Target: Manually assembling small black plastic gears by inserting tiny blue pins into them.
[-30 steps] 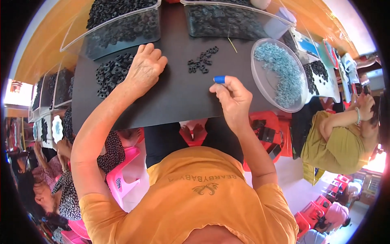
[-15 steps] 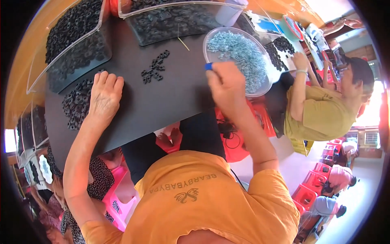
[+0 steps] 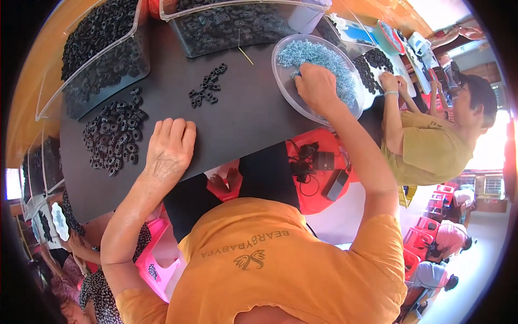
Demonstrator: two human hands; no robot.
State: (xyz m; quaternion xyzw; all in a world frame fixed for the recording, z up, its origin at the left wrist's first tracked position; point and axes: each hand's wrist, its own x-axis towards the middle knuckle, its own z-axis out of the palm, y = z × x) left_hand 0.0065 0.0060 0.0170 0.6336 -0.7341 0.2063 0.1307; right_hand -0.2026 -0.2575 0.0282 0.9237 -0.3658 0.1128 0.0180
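My left hand (image 3: 171, 147) rests near the front edge of the dark table with its fingers curled under. Whatever may be inside it is hidden. To its left lies a heap of small black plastic parts with holes (image 3: 112, 135). A smaller scatter of black parts (image 3: 206, 89) lies farther back in the middle. My right hand (image 3: 318, 90) reaches into a round clear basin (image 3: 298, 106) of tiny bluish, shiny pieces (image 3: 312, 54). Its fingers are pinched together over them, and I cannot make out what is between the tips.
Large clear bins of black parts stand at the back left (image 3: 106, 67) and back middle (image 3: 229, 29). A thin yellowish stick (image 3: 246, 55) lies before the middle bin. On the right a co-worker (image 3: 437, 140) works. Black cables and adapters (image 3: 324, 162) sit on red plastic below the table.
My left hand has moved from the black heap right and nearer to me. My right hand has gone from beside the basin into it. The blue band on its finger is now mostly hidden.
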